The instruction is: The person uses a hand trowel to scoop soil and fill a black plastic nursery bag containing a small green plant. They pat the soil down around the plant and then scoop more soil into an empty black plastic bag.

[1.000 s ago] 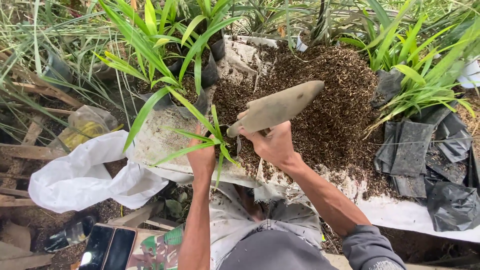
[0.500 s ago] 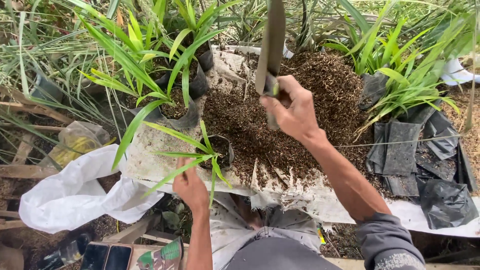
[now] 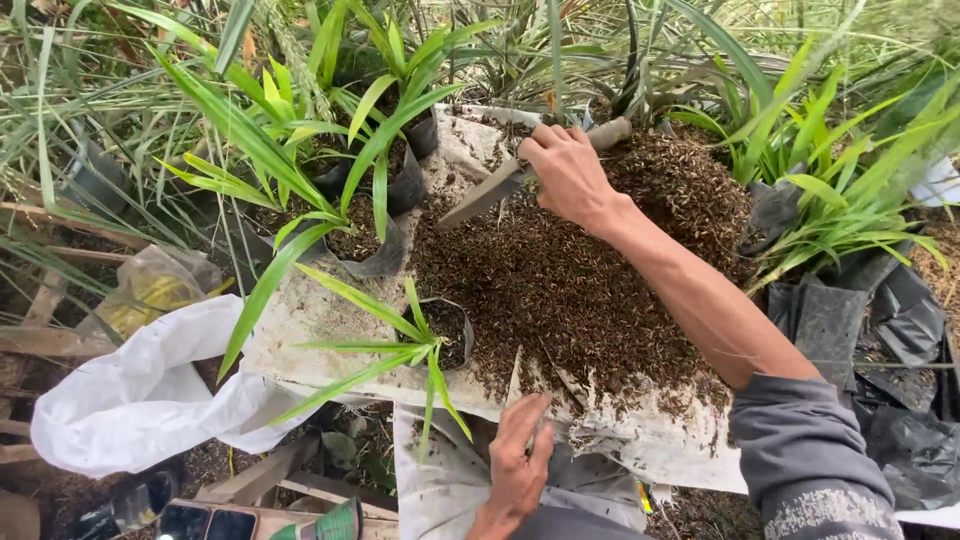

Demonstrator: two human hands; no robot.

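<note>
My right hand reaches forward over a heap of dark brown planting mix and grips a flat trowel whose blade points down-left into the heap's far edge. Lower down, my left hand rests open on the white sack at the near edge, fingers spread. A small green seedling in a black plastic bag stands on its own at the heap's left side, a hand's width from my left hand.
Several taller bagged plants crowd the far left. More green plants and flat black plastic bags lie to the right. A crumpled white sack, wooden slats and a dark phone-like slab sit at lower left.
My right hand swung the trowel from raised upright down and forward into the heap's far edge. My left hand let go of the small seedling bag and moved right onto the white sack.
</note>
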